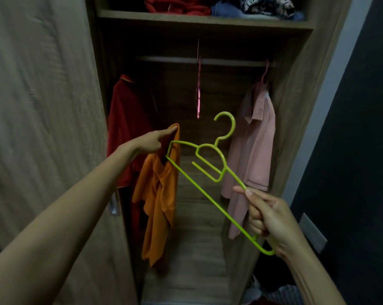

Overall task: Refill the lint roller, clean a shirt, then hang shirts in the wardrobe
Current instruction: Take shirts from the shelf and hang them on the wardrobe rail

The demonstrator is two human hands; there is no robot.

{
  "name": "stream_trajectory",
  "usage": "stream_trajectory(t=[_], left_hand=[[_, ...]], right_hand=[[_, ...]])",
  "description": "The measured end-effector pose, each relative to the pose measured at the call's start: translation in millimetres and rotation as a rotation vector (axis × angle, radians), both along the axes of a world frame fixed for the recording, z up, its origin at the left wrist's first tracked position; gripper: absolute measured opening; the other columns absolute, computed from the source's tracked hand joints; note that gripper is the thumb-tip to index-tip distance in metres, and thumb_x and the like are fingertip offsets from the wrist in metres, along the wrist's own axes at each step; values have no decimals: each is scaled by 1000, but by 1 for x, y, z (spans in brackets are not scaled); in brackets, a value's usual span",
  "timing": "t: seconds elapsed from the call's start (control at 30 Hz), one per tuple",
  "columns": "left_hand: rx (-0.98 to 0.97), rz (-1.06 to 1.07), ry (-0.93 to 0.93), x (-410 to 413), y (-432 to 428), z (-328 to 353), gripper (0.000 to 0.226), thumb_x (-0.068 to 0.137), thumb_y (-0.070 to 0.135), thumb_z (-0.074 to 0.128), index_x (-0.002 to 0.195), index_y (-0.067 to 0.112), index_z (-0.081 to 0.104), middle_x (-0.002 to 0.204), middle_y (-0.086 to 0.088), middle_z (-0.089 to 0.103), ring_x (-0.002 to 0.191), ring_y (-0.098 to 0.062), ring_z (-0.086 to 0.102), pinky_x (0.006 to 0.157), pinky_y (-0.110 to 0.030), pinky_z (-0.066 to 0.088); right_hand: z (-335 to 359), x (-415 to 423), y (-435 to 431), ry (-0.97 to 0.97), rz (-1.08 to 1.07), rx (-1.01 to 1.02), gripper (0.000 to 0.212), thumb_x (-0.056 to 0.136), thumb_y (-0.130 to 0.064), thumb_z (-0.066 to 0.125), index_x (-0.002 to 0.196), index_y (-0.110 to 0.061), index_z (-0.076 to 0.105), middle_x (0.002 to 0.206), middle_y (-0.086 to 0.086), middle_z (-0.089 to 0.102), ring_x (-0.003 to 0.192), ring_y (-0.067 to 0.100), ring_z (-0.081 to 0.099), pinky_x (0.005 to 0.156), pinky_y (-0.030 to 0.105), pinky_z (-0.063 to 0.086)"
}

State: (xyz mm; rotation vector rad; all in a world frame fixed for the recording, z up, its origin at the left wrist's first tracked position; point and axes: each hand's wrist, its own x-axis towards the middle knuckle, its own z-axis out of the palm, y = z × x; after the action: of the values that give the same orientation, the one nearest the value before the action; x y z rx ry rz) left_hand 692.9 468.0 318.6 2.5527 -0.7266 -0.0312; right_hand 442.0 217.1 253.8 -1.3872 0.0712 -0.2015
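Note:
My left hand (152, 142) grips the top of an orange shirt (157, 194), which hangs limp in front of the open wardrobe. My right hand (266, 214) holds a lime-green plastic hanger (208, 172) by its right end, tilted, hook pointing up. The hanger's left tip sits inside the orange shirt's neck opening. Behind them runs the wardrobe rail (208, 61), with a red shirt (126, 128) hung at the left and a pink shirt (252, 155) on a pink hanger at the right.
An empty pink hanger (198, 91) hangs edge-on from the rail's middle. Folded clothes (219, 6) lie on the upper shelf. The wardrobe door (43, 128) stands open at left. A dark wall (351, 150) is at right, with clothes (278, 291) on the floor below.

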Motion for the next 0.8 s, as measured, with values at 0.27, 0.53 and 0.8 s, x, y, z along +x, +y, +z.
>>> stream_trajectory(t=[0.27,0.53,0.8], left_hand=[[-24,-333,-66,-68,-45,5,90,76,-18,37,152,27,19,157,6,23,144,-6,18,115,-13,15],[45,-266,-468,-59,-28,37,46,94,54,43,131,28,48,126,10,54,132,-9,40,113,-32,23],[-129,-184,-625,-59,-37,42,35,97,49,37,101,21,59,90,2,62,84,-18,61,67,-25,43]], right_hand=[[-10,35,12,-53,29,47,27,98,-16,44,113,-6,64,44,-10,21,32,1,16,35,11,15],[-8,34,-18,-131,233,146,35,83,-28,57,110,-10,69,50,-6,23,36,3,20,36,16,16],[22,57,-41,-390,-525,-636,11,86,-27,67,96,-26,70,88,-8,62,89,14,61,81,26,50]])
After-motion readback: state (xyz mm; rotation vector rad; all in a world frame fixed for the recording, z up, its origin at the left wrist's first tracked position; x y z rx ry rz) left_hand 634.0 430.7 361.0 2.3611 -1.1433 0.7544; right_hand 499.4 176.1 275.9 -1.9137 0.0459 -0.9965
